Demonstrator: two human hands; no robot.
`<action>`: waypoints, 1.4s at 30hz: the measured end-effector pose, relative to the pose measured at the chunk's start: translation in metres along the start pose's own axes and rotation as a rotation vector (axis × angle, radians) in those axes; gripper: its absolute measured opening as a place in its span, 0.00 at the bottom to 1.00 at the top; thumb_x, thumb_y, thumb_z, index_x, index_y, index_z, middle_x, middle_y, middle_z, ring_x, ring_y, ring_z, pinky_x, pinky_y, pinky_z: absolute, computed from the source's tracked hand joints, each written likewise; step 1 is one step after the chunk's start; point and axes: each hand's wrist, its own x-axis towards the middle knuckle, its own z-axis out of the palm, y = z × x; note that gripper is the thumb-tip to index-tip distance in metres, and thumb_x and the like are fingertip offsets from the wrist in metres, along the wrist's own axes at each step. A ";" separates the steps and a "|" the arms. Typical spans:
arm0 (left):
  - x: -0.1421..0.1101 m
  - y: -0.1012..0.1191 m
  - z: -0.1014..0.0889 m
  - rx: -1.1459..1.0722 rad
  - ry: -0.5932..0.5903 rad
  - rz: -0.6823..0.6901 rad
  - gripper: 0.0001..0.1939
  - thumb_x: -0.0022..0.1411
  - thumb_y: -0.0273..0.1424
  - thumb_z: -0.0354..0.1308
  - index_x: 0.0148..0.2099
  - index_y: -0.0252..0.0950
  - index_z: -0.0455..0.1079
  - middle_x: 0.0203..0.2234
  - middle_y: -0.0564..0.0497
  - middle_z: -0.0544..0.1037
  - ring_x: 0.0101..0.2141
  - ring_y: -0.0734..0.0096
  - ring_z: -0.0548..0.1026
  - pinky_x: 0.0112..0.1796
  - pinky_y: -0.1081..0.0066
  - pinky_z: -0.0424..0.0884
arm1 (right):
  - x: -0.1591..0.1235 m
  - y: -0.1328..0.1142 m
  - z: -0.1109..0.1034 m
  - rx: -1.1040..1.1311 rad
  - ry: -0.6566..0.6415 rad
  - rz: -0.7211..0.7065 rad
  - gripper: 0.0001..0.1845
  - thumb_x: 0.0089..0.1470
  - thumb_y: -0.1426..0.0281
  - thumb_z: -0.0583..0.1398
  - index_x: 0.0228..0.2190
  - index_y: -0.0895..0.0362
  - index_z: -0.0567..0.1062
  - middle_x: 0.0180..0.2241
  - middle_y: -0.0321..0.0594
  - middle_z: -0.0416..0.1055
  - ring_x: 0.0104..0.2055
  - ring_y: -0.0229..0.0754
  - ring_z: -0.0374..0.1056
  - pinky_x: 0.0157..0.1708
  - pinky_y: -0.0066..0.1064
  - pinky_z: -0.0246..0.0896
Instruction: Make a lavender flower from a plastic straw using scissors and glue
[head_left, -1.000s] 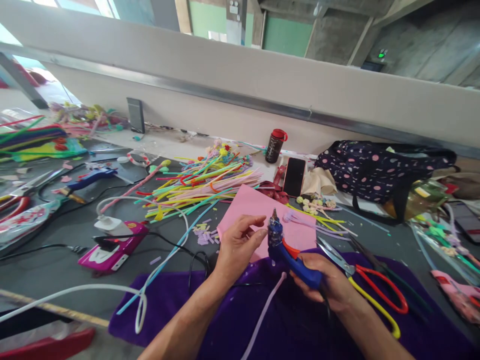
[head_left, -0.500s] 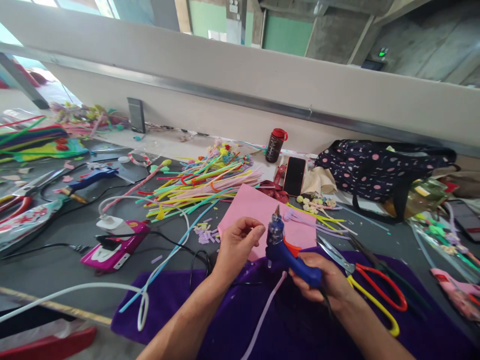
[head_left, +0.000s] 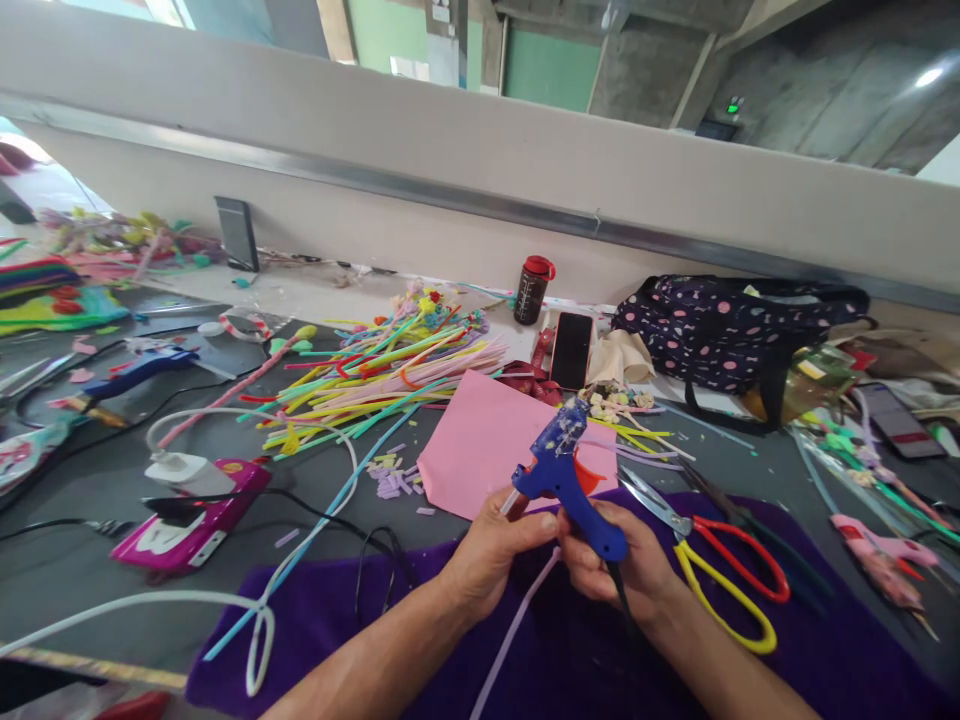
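Note:
My right hand (head_left: 619,560) is closed round the handle of a blue hot glue gun (head_left: 559,470), its cord hanging below the grip. The gun's nozzle end tilts up and away over a sheet of pink paper (head_left: 469,440). At the gun's rear, my left hand (head_left: 491,550) pinches a short translucent glue stick (head_left: 511,502), whose far end meets the gun. Below both hands, a lilac fuzzy stem (head_left: 517,635) runs down over purple cloth (head_left: 420,660); its upper end is by my right fingers, and I cannot tell whether they touch it.
Scissors (head_left: 686,530) with red and yellow handles lie to the right. A magenta power strip (head_left: 191,520) with plugs and cords sits left. Behind are bundled coloured stems (head_left: 382,370), a phone (head_left: 571,350), a bottle (head_left: 532,290) and a dark patterned bag (head_left: 697,335).
My left hand has come to the glue gun's rear with the glue stick between its fingers. The gun has turned in my right hand, its rear swinging left. The view has shifted slightly right.

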 end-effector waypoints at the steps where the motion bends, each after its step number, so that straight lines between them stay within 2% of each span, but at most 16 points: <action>1: -0.001 -0.002 0.002 -0.030 -0.043 -0.005 0.17 0.47 0.31 0.65 0.42 0.34 0.72 0.30 0.50 0.77 0.34 0.68 0.74 0.41 0.70 0.66 | 0.001 0.001 0.001 -0.002 0.000 -0.007 0.19 0.53 0.59 0.54 0.30 0.63 0.75 0.15 0.33 0.63 0.10 0.29 0.54 0.11 0.21 0.49; 4: -0.003 -0.009 0.005 -0.078 -0.110 -0.067 0.18 0.47 0.33 0.65 0.42 0.35 0.71 0.23 0.53 0.76 0.26 0.70 0.75 0.34 0.70 0.69 | 0.005 0.005 0.002 -0.028 0.013 -0.025 0.19 0.52 0.58 0.54 0.28 0.62 0.74 0.13 0.32 0.61 0.10 0.30 0.54 0.10 0.21 0.48; 7: -0.004 -0.013 0.008 -0.058 -0.020 -0.085 0.14 0.53 0.37 0.60 0.40 0.33 0.70 0.19 0.53 0.75 0.20 0.72 0.74 0.28 0.72 0.69 | 0.009 0.007 0.004 -0.089 0.036 -0.023 0.17 0.51 0.59 0.55 0.26 0.61 0.72 0.14 0.32 0.63 0.10 0.29 0.54 0.10 0.21 0.48; 9: -0.004 -0.012 0.009 -0.031 0.028 -0.095 0.15 0.56 0.37 0.58 0.41 0.31 0.71 0.18 0.51 0.75 0.19 0.72 0.73 0.27 0.72 0.70 | 0.010 0.009 0.006 -0.147 0.060 -0.020 0.18 0.51 0.58 0.55 0.24 0.61 0.71 0.16 0.34 0.64 0.10 0.30 0.55 0.10 0.21 0.49; 12: -0.003 -0.006 0.008 -0.008 0.028 -0.101 0.17 0.57 0.38 0.55 0.43 0.30 0.71 0.18 0.50 0.75 0.18 0.69 0.73 0.25 0.69 0.70 | 0.009 0.007 0.006 -0.264 0.113 -0.034 0.21 0.54 0.57 0.54 0.23 0.62 0.71 0.16 0.35 0.66 0.11 0.31 0.57 0.10 0.21 0.48; 15: -0.002 0.001 0.003 0.065 0.068 -0.074 0.16 0.58 0.38 0.54 0.42 0.31 0.72 0.23 0.48 0.77 0.22 0.70 0.73 0.28 0.70 0.69 | 0.002 -0.005 0.001 -0.428 0.206 -0.080 0.17 0.55 0.61 0.56 0.25 0.62 0.73 0.16 0.35 0.68 0.13 0.32 0.61 0.11 0.20 0.47; 17: 0.000 0.004 -0.002 0.200 0.158 -0.051 0.14 0.57 0.37 0.56 0.39 0.31 0.73 0.27 0.48 0.77 0.24 0.74 0.71 0.29 0.74 0.67 | -0.003 -0.020 -0.002 -0.673 0.344 -0.186 0.13 0.55 0.63 0.58 0.28 0.61 0.74 0.19 0.34 0.69 0.16 0.32 0.62 0.13 0.21 0.47; 19: 0.001 0.005 -0.007 0.359 0.209 -0.059 0.15 0.56 0.38 0.57 0.36 0.31 0.73 0.29 0.49 0.77 0.21 0.77 0.68 0.25 0.76 0.64 | -0.008 -0.039 -0.002 -0.980 0.484 -0.371 0.11 0.55 0.64 0.57 0.31 0.58 0.74 0.22 0.35 0.69 0.20 0.34 0.63 0.16 0.23 0.51; 21: 0.002 0.005 -0.011 0.498 0.206 -0.081 0.16 0.56 0.41 0.55 0.35 0.31 0.72 0.26 0.51 0.75 0.18 0.79 0.65 0.21 0.77 0.60 | -0.010 -0.060 0.006 -1.272 0.512 -0.607 0.09 0.55 0.66 0.57 0.35 0.55 0.75 0.29 0.38 0.71 0.28 0.38 0.66 0.25 0.28 0.59; 23: 0.002 0.005 -0.012 0.599 0.196 -0.080 0.18 0.56 0.42 0.54 0.33 0.31 0.72 0.22 0.53 0.73 0.17 0.78 0.64 0.21 0.76 0.59 | -0.008 -0.079 0.018 -1.579 0.436 -0.846 0.12 0.54 0.67 0.58 0.41 0.53 0.74 0.40 0.42 0.69 0.39 0.44 0.66 0.38 0.36 0.62; 25: 0.002 0.006 -0.013 0.671 0.184 -0.065 0.18 0.56 0.43 0.53 0.33 0.31 0.72 0.20 0.53 0.71 0.18 0.76 0.64 0.21 0.76 0.59 | -0.002 -0.095 0.033 -1.855 0.341 -0.999 0.19 0.53 0.67 0.59 0.48 0.52 0.70 0.47 0.45 0.65 0.48 0.49 0.61 0.47 0.43 0.57; 27: 0.002 0.007 -0.012 0.733 0.173 -0.033 0.17 0.57 0.41 0.53 0.36 0.31 0.73 0.21 0.53 0.72 0.19 0.75 0.64 0.21 0.75 0.59 | 0.006 -0.106 0.044 -2.033 0.204 -0.968 0.21 0.54 0.67 0.59 0.50 0.52 0.68 0.49 0.45 0.65 0.50 0.50 0.60 0.49 0.44 0.55; 29: 0.001 0.009 -0.012 0.809 0.172 0.003 0.17 0.57 0.40 0.52 0.39 0.32 0.73 0.20 0.54 0.71 0.19 0.75 0.63 0.21 0.75 0.58 | 0.014 -0.112 0.050 -2.128 0.096 -0.886 0.16 0.55 0.68 0.58 0.47 0.53 0.71 0.45 0.44 0.68 0.47 0.48 0.61 0.46 0.43 0.57; 32: 0.000 0.010 -0.012 0.931 0.190 0.029 0.18 0.57 0.39 0.52 0.42 0.33 0.73 0.17 0.56 0.68 0.17 0.75 0.60 0.20 0.74 0.55 | 0.021 -0.116 0.050 -2.129 0.036 -0.861 0.11 0.56 0.71 0.57 0.41 0.55 0.75 0.39 0.42 0.71 0.42 0.45 0.63 0.43 0.40 0.58; 37: -0.001 0.010 -0.012 1.056 0.233 0.091 0.16 0.57 0.39 0.51 0.40 0.35 0.73 0.16 0.57 0.62 0.17 0.76 0.55 0.20 0.74 0.52 | 0.018 -0.121 0.047 -2.042 -0.045 -0.877 0.10 0.56 0.72 0.58 0.40 0.55 0.76 0.38 0.41 0.72 0.41 0.43 0.63 0.43 0.39 0.59; 42: -0.001 0.007 -0.013 1.072 0.250 0.108 0.14 0.56 0.39 0.52 0.35 0.35 0.73 0.15 0.57 0.61 0.17 0.75 0.57 0.20 0.74 0.52 | 0.018 -0.121 0.047 -1.979 -0.071 -0.975 0.06 0.54 0.71 0.60 0.35 0.55 0.77 0.34 0.40 0.73 0.38 0.42 0.64 0.40 0.37 0.60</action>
